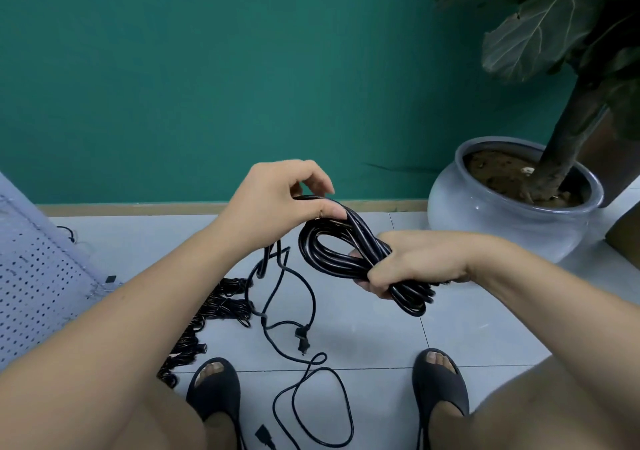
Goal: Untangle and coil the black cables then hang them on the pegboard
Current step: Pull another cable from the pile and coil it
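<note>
The black cable (362, 229) was held in the air above the floor (467, 328), between the person's knees, wound into a coil of several turns. The right hand (415, 262) gripped the coil around its lower end, fingers wrapped fully round the bunched strands. The left hand (273, 200) pinched the top of the loop between thumb and fingertips, the other fingers curled loosely above it.

From the coil a loose tail (313, 297) dropped to the floor and ran in open curves past a plug (302, 340) toward the near edge of the floor, where a second connector (265, 437) lay between the sandals (214, 390). Just to the left of the tail sat a pile of other black cables (221, 305), touching or nearly touching it. The pegboard (38, 276) leaned at the left edge of the floor.

The coiling looked partly done, with a good length left to gather. The main risk was the tail: drawn up fast, it could snag the pile beside it or catch under a sandal, and the plug could hook a loop and knot. The left hand's pinch was light, so a sudden tug might pull the top turn free and let the coil spring open. Uneven turns would also hang badly on a peg.
</note>
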A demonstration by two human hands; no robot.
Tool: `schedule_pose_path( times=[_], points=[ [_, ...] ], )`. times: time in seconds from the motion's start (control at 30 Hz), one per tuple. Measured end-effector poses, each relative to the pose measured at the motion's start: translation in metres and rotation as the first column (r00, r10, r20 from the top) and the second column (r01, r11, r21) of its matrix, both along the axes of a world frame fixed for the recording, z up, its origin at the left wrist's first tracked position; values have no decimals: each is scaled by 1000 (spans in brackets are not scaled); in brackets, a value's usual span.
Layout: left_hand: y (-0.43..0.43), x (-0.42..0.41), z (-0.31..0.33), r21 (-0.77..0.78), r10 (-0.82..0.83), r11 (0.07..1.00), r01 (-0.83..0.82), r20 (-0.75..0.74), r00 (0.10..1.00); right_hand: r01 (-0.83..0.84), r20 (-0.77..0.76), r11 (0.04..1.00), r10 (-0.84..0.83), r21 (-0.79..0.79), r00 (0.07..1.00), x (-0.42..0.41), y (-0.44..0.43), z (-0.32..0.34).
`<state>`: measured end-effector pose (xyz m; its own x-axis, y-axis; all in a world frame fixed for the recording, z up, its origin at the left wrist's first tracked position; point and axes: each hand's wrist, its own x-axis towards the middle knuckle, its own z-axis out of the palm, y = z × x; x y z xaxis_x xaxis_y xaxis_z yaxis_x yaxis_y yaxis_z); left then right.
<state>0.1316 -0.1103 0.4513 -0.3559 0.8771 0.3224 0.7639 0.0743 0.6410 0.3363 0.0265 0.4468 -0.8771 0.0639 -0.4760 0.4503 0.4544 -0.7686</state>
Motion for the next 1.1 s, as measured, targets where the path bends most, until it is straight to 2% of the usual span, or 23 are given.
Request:
schedule_pose_path(
  times=[0.07,0.17,0.23,0.3,0.37,0.53,0.63,0.9,0.97,1.1],
  points=[
    [3,1,0,-47,-17,998,28,213,977,25,-86,1000,-24,4,996,0,-4,0],
    [7,4,2,-16,-78,995,97,470,879,91,-225,995,-95,-28,970,-3,-11,-1],
    [10,11,3,19,-85,996,93,616,783,142,-303,989,-149,-43,941,-5,-15,-1],
    [13,20,4,53,-72,997,49,767,638,190,-375,980,-200,-64,905,-8,-17,0],
    [14,28,4,101,-106,994,39,836,539,251,-435,965,-260,-79,862,-11,-17,2],
    [20,50,8,179,-178,982,57,797,577,316,-531,938,-341,-140,776,-15,-8,3],
    [25,51,5,166,-168,984,58,785,596,299,-528,938,-345,-174,776,-17,-8,3],
    [31,49,-1,189,-300,952,239,723,623,413,-533,868,-495,-275,686,-15,-4,1],
    [30,44,-5,160,-291,954,254,699,653,383,-534,875,-483,-295,694,-14,0,3],
    [25,34,-17,24,-211,970,243,581,786,353,-529,873,-486,-337,696,-12,8,6]
  ],
)
